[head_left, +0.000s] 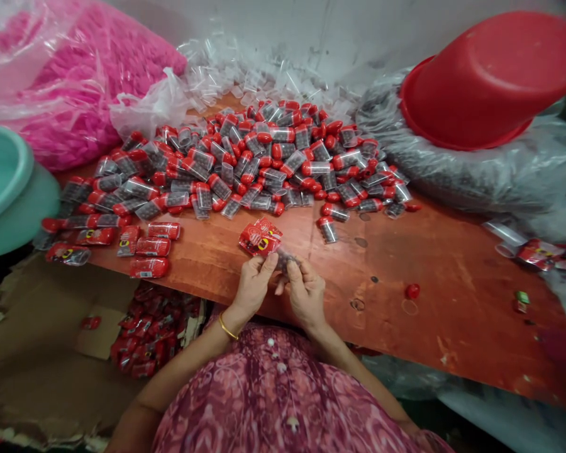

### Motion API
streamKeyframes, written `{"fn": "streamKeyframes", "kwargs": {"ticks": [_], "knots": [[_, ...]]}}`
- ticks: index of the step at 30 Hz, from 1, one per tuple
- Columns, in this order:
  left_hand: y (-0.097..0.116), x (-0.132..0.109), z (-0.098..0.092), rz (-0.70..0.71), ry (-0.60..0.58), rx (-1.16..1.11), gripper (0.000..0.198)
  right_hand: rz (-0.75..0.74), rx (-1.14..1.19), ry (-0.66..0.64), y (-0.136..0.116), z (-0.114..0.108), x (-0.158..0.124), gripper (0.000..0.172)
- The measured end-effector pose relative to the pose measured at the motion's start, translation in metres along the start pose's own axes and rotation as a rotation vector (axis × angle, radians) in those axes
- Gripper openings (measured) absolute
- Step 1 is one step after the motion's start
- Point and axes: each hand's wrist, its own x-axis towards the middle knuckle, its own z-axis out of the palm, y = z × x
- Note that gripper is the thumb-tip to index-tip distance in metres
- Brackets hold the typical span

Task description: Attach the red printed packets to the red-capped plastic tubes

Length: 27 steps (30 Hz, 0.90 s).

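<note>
My left hand point(251, 286) and my right hand point(306, 290) meet at the table's front edge, thumbs on top and fingers curled. Both are closed on a small dark-filled plastic tube point(287, 261), largely covered by the fingers. Red printed wrappers point(260, 236) lie just beyond the left fingertips; whether that hand also grips them is unclear. Beyond spreads a big heap of clear, dark-filled tubes with red caps point(268, 154). One capped tube point(328, 229) sits apart, ahead of my right hand. Several red-wrapped tubes point(149, 267) rest to the left.
A teal tub point(42, 192) and a bag of pink pieces point(82, 82) stand left. At the back right, a red bucket point(490, 82) leans on a plastic bag point(462, 179). Below the table's left edge, a cardboard box point(51, 352) contains red-wrapped items. A red cap point(412, 290) lies right.
</note>
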Motion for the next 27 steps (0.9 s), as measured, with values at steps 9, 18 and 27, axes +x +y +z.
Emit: {"fn": "streamKeyframes", "kwargs": {"ticks": [9, 18, 27], "knots": [[0.020, 0.011, 0.005, 0.010, 0.038, -0.116, 0.039, -0.084, -0.116, -0.103, 0.009, -0.010, -0.003, 0.028], [0.005, 0.001, 0.007, -0.074, 0.008, -0.042, 0.028, 0.045, 0.030, -0.086, 0.005, 0.003, -0.004, 0.037], [0.007, 0.007, -0.009, 0.101, -0.008, 0.088, 0.028, -0.201, -0.279, -0.051, 0.025, -0.023, 0.001, 0.022]]}}
